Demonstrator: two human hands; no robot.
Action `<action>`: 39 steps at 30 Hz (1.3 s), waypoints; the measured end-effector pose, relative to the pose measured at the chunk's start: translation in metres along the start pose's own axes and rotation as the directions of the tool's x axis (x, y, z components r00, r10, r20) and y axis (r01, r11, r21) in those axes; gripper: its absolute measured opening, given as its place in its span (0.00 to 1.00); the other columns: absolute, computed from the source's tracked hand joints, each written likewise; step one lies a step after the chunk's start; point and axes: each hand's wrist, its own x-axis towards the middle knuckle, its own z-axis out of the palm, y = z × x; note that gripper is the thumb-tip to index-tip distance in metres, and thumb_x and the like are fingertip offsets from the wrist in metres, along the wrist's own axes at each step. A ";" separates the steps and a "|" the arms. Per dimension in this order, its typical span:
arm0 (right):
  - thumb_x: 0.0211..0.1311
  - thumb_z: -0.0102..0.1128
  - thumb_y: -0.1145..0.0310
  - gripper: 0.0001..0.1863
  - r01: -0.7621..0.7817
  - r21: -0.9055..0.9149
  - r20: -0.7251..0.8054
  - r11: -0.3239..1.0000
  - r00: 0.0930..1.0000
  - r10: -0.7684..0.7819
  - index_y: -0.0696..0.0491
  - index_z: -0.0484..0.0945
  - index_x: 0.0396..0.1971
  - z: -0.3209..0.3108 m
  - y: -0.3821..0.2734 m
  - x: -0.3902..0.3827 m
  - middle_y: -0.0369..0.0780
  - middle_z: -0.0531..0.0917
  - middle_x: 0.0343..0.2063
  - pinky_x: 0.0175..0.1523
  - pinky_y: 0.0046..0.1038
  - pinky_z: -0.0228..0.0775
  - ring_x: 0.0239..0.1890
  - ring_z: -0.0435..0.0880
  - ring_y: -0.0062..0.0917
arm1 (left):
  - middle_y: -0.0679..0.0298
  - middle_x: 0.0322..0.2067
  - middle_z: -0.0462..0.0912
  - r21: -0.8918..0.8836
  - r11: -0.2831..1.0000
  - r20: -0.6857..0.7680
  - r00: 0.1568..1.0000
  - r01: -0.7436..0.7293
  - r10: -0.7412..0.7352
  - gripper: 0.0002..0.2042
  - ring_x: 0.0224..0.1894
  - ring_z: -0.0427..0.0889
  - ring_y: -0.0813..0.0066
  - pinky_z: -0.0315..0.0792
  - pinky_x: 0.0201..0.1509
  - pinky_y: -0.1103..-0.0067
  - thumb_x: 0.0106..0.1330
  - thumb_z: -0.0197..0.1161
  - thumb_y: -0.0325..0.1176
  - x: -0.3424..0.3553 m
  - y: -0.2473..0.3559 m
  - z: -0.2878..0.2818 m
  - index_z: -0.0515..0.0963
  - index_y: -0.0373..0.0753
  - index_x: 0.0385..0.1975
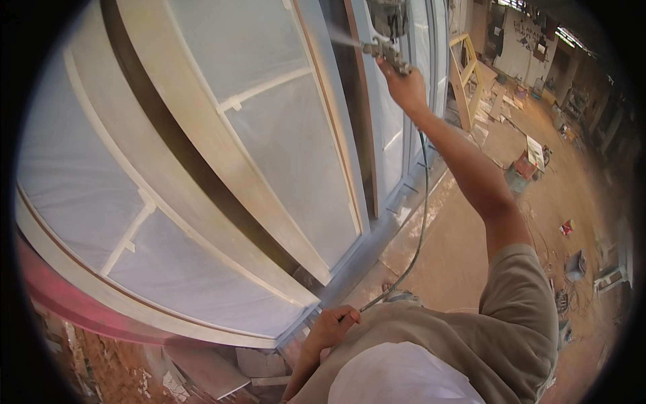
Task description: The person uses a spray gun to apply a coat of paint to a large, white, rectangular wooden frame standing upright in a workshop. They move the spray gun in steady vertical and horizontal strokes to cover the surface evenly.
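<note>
My right hand (408, 89) is stretched up and forward, closed around the handle of a metal spray gun (386, 54). A dark, paint-marked cup (389, 16) sits on top of the gun. Pale mist (346, 39) leaves its nozzle toward the left, over a grey frame edge. From near the gun, a thin green hose (422, 215) hangs in a long curve to my left hand (330, 328), which is closed on it close to my body. Before me stand tall frames with cream and grey edges and panes covered in masking film (289, 148), held by pale tape (266, 87).
A yellowish wooden frame (464, 77) leans at the far right. On the dusty floor (464, 229) lie a reddish container (525, 165), a red packet (567, 227) and a grey box (576, 265). Broken boards (208, 369) lie at lower left, beside a pink-red curved surface (87, 299).
</note>
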 end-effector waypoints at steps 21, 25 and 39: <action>0.61 0.64 0.42 0.25 -0.465 -0.356 0.249 0.811 0.789 0.562 0.53 0.80 0.29 0.090 0.339 -0.267 0.49 0.83 0.24 0.38 0.46 0.70 0.32 0.81 0.52 | 0.55 0.26 0.83 -0.086 0.887 0.273 0.867 0.454 -0.417 0.12 0.29 0.81 0.66 0.74 0.36 0.73 0.69 0.60 0.37 0.034 -0.025 0.047 0.82 0.34 0.34; 0.60 0.65 0.42 0.25 -0.479 -0.425 0.289 0.768 0.732 0.617 0.53 0.80 0.28 0.116 0.410 -0.315 0.50 0.83 0.24 0.37 0.48 0.70 0.33 0.82 0.53 | 0.54 0.25 0.81 -0.158 0.799 0.306 0.798 0.581 -0.520 0.12 0.27 0.79 0.66 0.72 0.35 0.73 0.69 0.60 0.37 0.062 -0.034 0.068 0.81 0.33 0.34; 0.61 0.59 0.37 0.28 -0.467 -0.736 0.275 0.490 0.456 0.846 0.52 0.82 0.34 0.193 0.616 -0.417 0.53 0.86 0.33 0.47 0.49 0.73 0.41 0.83 0.53 | 0.53 0.24 0.80 -0.230 0.316 0.479 0.390 0.920 -0.786 0.13 0.26 0.78 0.66 0.71 0.34 0.72 0.70 0.62 0.39 0.167 -0.085 0.115 0.81 0.32 0.37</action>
